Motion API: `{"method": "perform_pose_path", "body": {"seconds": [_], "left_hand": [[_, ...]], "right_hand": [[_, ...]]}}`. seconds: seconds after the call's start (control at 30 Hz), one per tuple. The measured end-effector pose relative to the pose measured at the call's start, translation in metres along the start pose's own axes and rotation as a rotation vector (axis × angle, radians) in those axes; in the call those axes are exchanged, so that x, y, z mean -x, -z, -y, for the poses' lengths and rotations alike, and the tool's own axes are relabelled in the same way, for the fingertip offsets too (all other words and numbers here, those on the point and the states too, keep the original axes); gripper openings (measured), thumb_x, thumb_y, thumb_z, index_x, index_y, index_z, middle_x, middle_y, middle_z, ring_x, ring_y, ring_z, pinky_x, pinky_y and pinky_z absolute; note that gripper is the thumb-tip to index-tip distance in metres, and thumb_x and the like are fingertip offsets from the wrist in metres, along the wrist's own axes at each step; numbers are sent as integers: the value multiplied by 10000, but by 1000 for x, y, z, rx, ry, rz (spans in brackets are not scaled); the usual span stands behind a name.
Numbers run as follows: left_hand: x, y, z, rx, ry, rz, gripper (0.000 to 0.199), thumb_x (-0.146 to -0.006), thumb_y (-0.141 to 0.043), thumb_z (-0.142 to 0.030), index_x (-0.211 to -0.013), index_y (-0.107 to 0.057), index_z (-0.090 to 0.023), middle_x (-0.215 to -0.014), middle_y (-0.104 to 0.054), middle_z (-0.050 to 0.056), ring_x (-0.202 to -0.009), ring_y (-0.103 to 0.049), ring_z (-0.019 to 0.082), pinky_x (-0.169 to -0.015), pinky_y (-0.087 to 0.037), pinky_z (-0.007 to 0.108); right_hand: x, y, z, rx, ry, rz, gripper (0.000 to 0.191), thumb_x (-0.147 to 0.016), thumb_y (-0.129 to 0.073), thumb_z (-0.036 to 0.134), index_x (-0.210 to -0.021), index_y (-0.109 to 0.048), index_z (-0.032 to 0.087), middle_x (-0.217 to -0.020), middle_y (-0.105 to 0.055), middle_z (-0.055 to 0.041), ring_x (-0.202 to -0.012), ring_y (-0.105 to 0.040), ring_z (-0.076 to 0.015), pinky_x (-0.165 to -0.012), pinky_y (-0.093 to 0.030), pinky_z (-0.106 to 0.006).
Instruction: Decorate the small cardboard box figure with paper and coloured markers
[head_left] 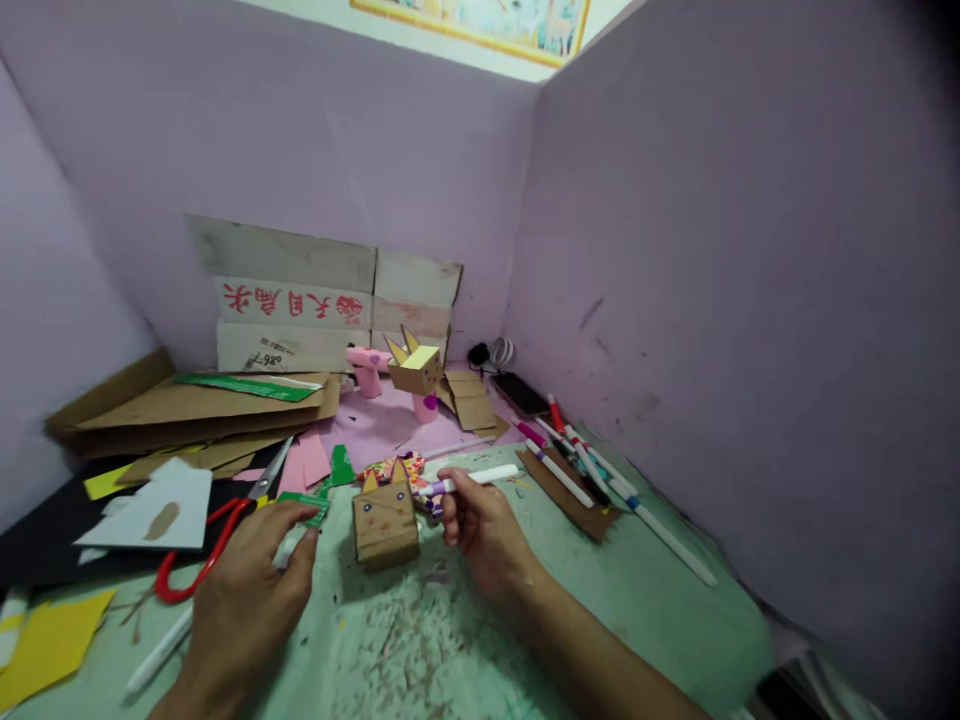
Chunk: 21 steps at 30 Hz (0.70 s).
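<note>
My right hand (484,535) pinches a white marker (491,474) with a purple end, its tip pointing left. That tip is close to the right side of a small brown cardboard box (386,525) with two pointed ears, eyes and dots on its front. The box stands on the green tabletop, apart from both hands. To its left, my left hand (259,580) is open, thumb and fingers apart. Beyond its fingertips is a green piece of card (311,505); something whitish shows partly behind the fingers. A colourful patterned thing (397,468) lies behind the box.
Red-handled scissors (217,545) lie beside my left hand, near white paper (161,510) and yellow paper (56,645). Several markers (581,455) and a phone (520,394) are at right. Behind stand a pink figure with an eared box head (416,370) and a cardboard panel (296,300). Purple walls enclose the table.
</note>
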<state>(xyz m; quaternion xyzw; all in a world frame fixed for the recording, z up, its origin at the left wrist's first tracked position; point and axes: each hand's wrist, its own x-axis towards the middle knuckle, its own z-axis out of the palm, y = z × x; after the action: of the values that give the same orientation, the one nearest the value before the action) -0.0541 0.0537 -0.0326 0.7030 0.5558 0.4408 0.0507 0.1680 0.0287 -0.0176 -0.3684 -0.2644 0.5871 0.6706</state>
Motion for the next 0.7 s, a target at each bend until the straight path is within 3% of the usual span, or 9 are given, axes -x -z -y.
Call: {"method": "perform_pose_path", "body": {"seconds": [0.13, 0.23, 0.33, 0.47, 0.6, 0.7], "left_hand": [[-20, 27, 4, -101, 81, 26, 259, -734, -507, -398, -802, -683, -220, -908, -730, 115, -954, -647, 337, -883, -478, 484], [-34, 47, 13, -185, 166, 80, 280, -778, -474, -355, -856, -695, -201, -847, -743, 81, -813, -679, 263, -759, -530, 390], [-39, 54, 21, -217, 191, 265, 208, -754, -528, -321, -739, -709, -219, -700, -734, 31, -655, -672, 210, -636, -519, 318], [-28, 41, 18, -305, 189, 445, 218, -757, -575, -329, -585, -676, -242, -575, -684, 28, -560, -636, 229, -550, -450, 324], [-12, 21, 10, -434, 175, 445, 250, -752, -608, -327, -525, -617, -223, -595, -661, 100, -619, -652, 317, -545, -405, 348], [-7, 15, 7, -437, 128, 453, 213, -737, -576, -216, -525, -584, -207, -626, -659, 115, -623, -651, 305, -544, -388, 326]], "right_hand": [[7, -2, 10, -86, -36, -87, 283, -553, -864, 323, -579, -619, 185, -452, -527, 56, -373, -410, -59, -343, -311, -163], [3, 2, 13, -134, -71, -121, 321, -485, -894, 323, -596, -629, 180, -426, -487, 71, -369, -397, -54, -327, -326, -146], [0, 6, 10, -124, -77, -142, 356, -432, -919, 324, -624, -658, 176, -429, -490, 69, -384, -402, -57, -324, -349, -139], [4, 6, 5, -73, -34, -168, 361, -447, -923, 360, -627, -676, 170, -440, -499, 56, -409, -408, -58, -331, -352, -125], [8, 4, 1, -4, -8, -141, 374, -477, -920, 397, -654, -682, 170, -450, -509, 53, -421, -417, -57, -357, -355, -120], [9, 2, -2, 47, -1, -101, 370, -526, -902, 429, -666, -686, 163, -456, -523, 46, -425, -429, -60, -377, -357, -130]]}}
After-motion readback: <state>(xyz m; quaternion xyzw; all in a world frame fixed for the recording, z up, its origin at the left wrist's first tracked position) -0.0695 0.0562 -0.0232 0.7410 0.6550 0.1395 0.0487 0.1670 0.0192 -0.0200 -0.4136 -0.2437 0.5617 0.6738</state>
